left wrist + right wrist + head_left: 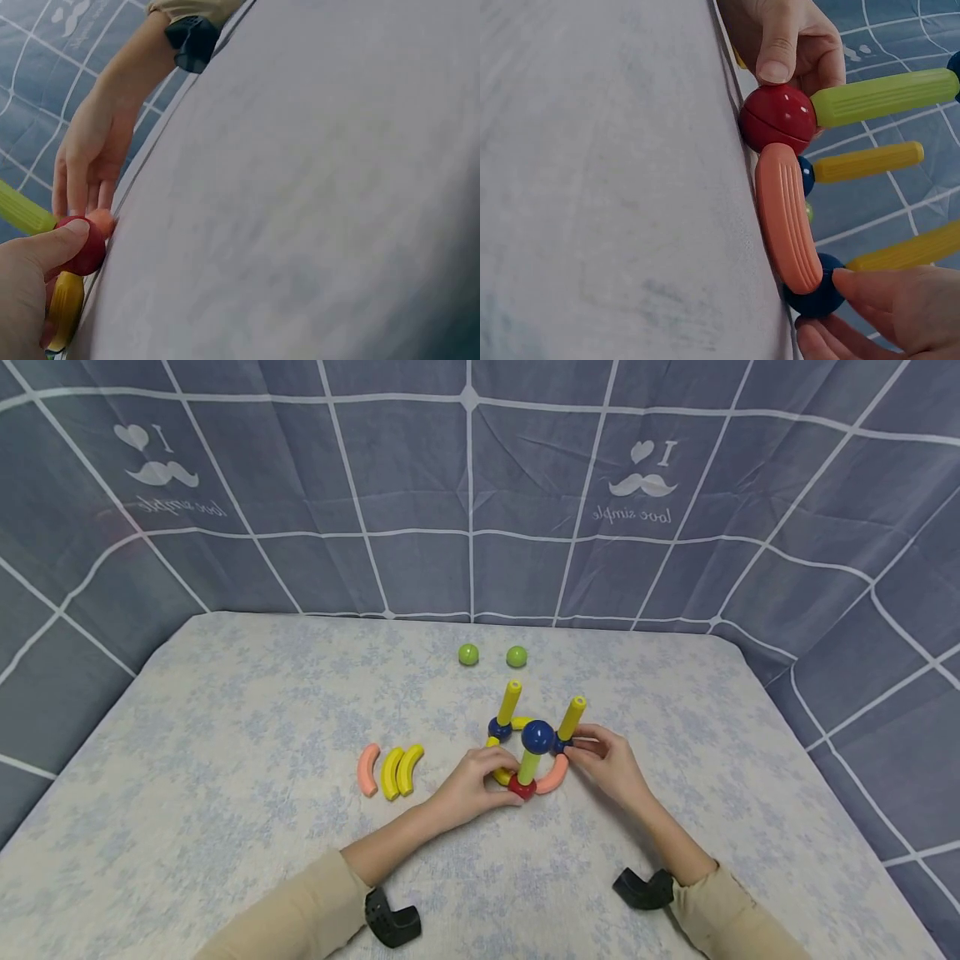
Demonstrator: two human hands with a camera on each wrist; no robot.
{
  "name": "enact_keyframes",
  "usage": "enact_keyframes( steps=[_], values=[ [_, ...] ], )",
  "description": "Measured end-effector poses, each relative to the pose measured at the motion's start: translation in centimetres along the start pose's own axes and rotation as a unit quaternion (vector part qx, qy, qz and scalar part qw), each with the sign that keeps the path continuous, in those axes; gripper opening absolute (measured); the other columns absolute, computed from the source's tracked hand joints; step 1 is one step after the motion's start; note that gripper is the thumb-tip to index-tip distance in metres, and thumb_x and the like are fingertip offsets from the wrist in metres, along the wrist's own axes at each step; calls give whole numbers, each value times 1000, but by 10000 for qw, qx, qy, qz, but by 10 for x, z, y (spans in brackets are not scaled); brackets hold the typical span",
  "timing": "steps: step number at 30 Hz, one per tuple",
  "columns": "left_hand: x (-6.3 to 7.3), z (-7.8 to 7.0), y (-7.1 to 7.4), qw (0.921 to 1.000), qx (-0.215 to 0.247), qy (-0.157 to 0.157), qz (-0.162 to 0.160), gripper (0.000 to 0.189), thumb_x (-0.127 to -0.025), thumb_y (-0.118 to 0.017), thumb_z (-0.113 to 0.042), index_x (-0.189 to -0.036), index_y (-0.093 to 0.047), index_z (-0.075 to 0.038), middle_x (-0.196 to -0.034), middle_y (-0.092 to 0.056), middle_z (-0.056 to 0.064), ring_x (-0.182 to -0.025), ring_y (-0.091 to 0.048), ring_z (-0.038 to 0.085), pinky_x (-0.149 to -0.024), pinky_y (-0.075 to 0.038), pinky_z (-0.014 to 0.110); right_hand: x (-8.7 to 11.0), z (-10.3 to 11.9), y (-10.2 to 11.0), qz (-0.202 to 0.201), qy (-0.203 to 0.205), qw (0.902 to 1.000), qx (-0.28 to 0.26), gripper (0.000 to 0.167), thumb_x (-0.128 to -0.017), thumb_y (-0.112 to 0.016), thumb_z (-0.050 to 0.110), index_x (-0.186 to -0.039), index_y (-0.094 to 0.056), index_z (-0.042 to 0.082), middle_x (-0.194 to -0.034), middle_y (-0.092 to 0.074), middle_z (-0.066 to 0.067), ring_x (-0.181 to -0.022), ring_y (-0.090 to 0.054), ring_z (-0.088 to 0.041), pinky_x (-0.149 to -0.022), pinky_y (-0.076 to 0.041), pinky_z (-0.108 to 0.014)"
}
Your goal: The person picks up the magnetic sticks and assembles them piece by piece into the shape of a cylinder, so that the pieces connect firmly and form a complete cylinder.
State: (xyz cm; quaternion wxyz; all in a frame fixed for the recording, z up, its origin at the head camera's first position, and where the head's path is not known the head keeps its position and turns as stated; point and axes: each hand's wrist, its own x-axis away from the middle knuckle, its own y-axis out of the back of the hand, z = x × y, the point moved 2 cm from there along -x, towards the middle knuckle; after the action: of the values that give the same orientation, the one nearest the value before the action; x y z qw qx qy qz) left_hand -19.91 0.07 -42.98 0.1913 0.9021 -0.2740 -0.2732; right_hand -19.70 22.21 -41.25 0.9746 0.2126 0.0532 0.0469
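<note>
A ring-shaped build of balls and curved sticks lies on the table under both hands. My left hand (477, 783) pinches the red ball (778, 118) at its front, thumb pressed on the ball. From that ball rises a light green stick (889, 96) topped by a dark blue ball (537, 737). With thumb and fingertips, my right hand (611, 768) pinches another blue ball (816, 296). An orange-pink curved stick (787, 221) runs between the red ball and this blue one. Yellow upright sticks stand on the right blue ball and on the back blue ball (499, 729).
Left of the build lie a loose orange-pink curved stick (367, 769) and two yellow curved sticks (391, 773). Two green balls (468, 654) sit farther back. The cloth-covered table (225, 718) meets a grey-blue curtain (420, 572) behind.
</note>
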Motion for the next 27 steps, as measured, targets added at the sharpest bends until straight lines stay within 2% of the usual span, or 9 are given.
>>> enact_keyframes(
  steps=[4, 10, 14, 17, 20, 23, 27],
  values=[
    [-1, -4, -7, 9999, 135, 34, -17, 29, -71, -78, -14, -97, -66, -6, -94, -64, 2, -88, -57, 14, -79, -46, 25, 0, -1, 1, 37, -43, 9997, -242, 35, -86, -61, 0, -119, -53, -8, -119, -53, -27, -108, -55, -38, -86, -49, -29],
    [-2, -10, -13, 9999, 113, 90, -60, 26, -74, -76, -14, -97, -66, -6, -95, -63, 2, -88, -57, 13, -78, -46, 25, -1, -2, 0, -51, -84, 9998, -186, 35, -88, -59, 4, -120, -52, -8, -120, -52, -26, -110, -54, -37, -86, -49, -27],
    [0, -12, -12, 9998, 70, 188, -67, 29, -75, -75, -13, -101, -65, -5, -99, -62, 3, -91, -56, 15, -79, -46, 25, -2, -3, 0, -62, -152, 9996, -216, 35, -88, -58, 2, -120, -51, -8, -120, -52, -26, -111, -53, -37, -85, -49, -26],
    [1, -14, -7, 9999, 35, 69, -142, 31, -76, -74, -9, -104, -65, -3, -102, -61, 5, -96, -55, 18, -81, -48, 27, -1, -2, 1, -86, -264, 9995, -162, 37, -87, -60, 3, -121, -50, -7, -121, -52, -25, -111, -53, -36, -86, -49, -27],
    [-1, -16, 4, 9988, 19, -210, -444, 28, -75, -72, -2, -103, -64, 0, -103, -61, 8, -98, -55, 22, -81, -49, 32, 4, 3, 4, -254, -378, 9990, 43, 38, -87, -62, 6, -121, -50, -5, -120, -53, -23, -110, -54, -34, -85, -49, -26],
    [-5, -12, 19, 9939, 35, -426, -1016, 24, -74, -69, 4, -98, -65, 2, -99, -63, 10, -92, -56, 25, -75, -49, 39, 11, 9, 5, -399, -459, 9977, 288, 38, -85, -65, 11, -118, -52, -2, -118, -54, -20, -105, -56, -32, -82, -49, -24],
    [-16, -2, 43, 9842, 11, -376, -1729, 20, -75, -67, 6, -94, -64, 3, -93, -64, 12, -86, -56, 27, -70, -47, 45, 20, 10, 1, -255, -547, 9973, 425, 37, -84, -67, 15, -115, -54, -1, -115, -55, -18, -100, -57, -30, -77, -49, -23]
  ],
)
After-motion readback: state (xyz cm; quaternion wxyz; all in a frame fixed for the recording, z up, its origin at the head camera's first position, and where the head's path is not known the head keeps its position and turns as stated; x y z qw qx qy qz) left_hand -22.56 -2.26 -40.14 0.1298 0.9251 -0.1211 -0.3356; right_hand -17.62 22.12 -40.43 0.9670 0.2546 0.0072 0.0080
